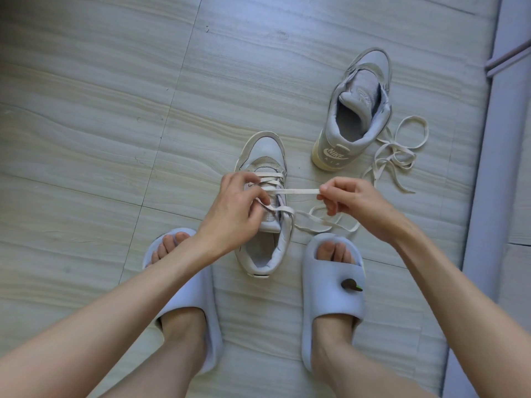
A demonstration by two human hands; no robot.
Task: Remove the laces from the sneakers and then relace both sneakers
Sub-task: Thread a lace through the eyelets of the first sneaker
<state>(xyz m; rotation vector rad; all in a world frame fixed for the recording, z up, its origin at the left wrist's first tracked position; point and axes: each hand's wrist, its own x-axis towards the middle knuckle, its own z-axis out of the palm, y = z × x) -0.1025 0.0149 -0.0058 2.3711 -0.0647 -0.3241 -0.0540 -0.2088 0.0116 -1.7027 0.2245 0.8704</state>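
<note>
A grey sneaker (265,156) stands on the floor between my feet, toe pointing away, partly laced with a cream lace (296,191). My left hand (238,208) rests over its eyelets, fingers curled round a lace strand. My right hand (349,202) pinches the same lace and holds it taut to the right; the slack trails on the floor below. A second grey sneaker (356,110) stands at the upper right with no lace in it. Its loose lace (398,156) lies tangled on the floor beside it.
My feet wear pale slides, the left slide (189,297) and right slide (330,300), on either side of the near sneaker. The floor (100,124) is pale wood-grain tile. A wall or door frame (485,168) runs along the right edge.
</note>
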